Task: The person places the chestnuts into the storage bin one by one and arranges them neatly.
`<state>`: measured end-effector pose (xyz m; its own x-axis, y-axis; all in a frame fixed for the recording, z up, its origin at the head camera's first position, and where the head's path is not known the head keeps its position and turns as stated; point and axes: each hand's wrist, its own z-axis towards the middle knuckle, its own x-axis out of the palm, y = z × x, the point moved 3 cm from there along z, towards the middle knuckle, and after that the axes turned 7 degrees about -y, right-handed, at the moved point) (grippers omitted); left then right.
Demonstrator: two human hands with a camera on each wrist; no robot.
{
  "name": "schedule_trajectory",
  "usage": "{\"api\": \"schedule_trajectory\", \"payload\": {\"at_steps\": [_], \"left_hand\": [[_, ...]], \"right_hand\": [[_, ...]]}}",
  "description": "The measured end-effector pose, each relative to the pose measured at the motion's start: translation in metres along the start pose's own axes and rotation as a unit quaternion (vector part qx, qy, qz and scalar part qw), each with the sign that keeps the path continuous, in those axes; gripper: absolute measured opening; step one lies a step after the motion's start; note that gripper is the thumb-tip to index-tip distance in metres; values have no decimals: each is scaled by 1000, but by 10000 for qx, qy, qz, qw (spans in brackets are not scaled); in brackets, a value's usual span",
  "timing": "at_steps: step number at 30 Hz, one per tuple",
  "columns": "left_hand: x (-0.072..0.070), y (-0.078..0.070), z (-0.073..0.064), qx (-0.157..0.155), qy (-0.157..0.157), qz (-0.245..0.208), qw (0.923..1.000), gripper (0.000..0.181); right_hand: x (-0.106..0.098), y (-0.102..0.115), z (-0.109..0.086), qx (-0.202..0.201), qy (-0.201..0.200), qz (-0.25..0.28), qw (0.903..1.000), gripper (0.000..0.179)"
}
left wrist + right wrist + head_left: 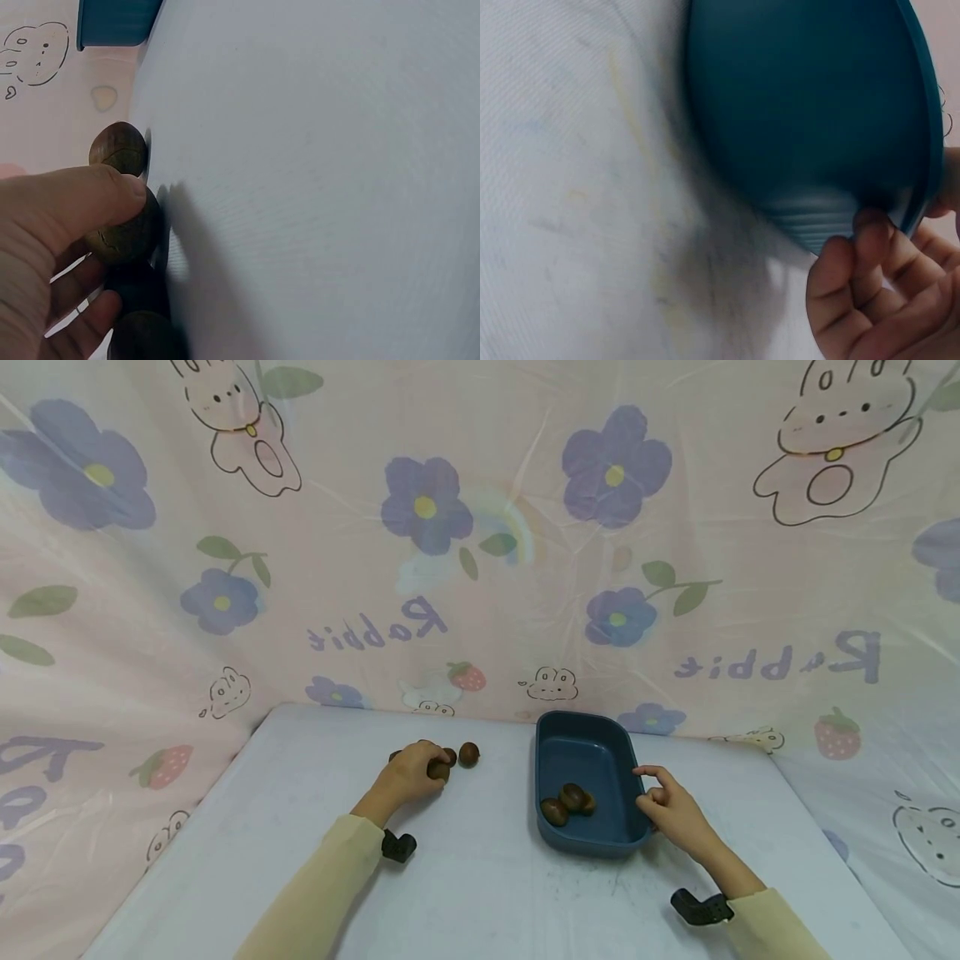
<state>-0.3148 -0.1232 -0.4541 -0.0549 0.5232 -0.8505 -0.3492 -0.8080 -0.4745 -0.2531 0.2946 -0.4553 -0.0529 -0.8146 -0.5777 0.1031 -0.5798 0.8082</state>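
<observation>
Dk-blue tub (588, 758); 3 chestnuts (572, 797) inside. Grips tub's R side w/ R hand (678, 814). Pinches single chestnut (438, 771), L of tub, w/ L hand (405, 775). Addl. chestnuts (468, 754): L of tub on wht tabletop (465, 885).

Mirrored "Rabbit" lettering (371, 633), 2 times, on pink backdrop (510, 618); cut-off purple letters (56, 747) at left edge.

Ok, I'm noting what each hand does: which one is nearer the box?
Right. The right hand touches the right side of the box; the left hand is away to the box's left, gripping a nut.
</observation>
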Motion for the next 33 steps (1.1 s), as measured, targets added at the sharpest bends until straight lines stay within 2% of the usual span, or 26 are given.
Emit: {"api": "schedule_trajectory", "payload": {"at_steps": [12,27,33], "left_hand": [[-1,1,-1,-220,-58,-225,9995,29],[0,-4,-1,-146,-436,-666,9967,32],[0,-10,1,-141,-415,-888,9951,29]], "right_hand": [[0,1,0,7,-24,-63,10000,45],[0,0,1,6,-7,-51,10000,45],[0,0,1,20,9,-71,10000,45]]}}
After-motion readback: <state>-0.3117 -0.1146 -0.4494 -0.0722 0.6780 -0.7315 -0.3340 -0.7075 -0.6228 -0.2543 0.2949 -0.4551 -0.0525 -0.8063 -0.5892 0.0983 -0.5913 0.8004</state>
